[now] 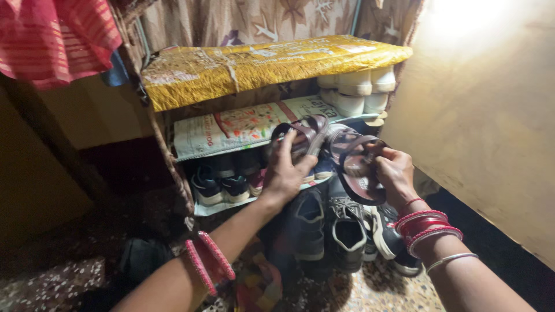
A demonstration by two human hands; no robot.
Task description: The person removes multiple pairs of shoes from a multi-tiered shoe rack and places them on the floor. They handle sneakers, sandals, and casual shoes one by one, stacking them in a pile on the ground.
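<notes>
My left hand [284,170] grips a brown strapped sandal [305,134] and holds it against the middle shelf of a shoe rack [173,156]. My right hand [395,173] holds a second brown sandal [354,167] tilted on its side, just right of the first one. Both wrists carry red and pink bangles. The middle shelf is lined with printed paper [231,127]. Dark sneakers [222,182] sit on the shelf below, under my left hand.
A yellow printed sack [260,63] covers the rack's top. White shoes [358,86] lie on the upper shelf at right. Dark and grey sneakers [341,231] stand on the speckled floor. A plain wall [491,127] is at right, red cloth [52,34] hangs upper left.
</notes>
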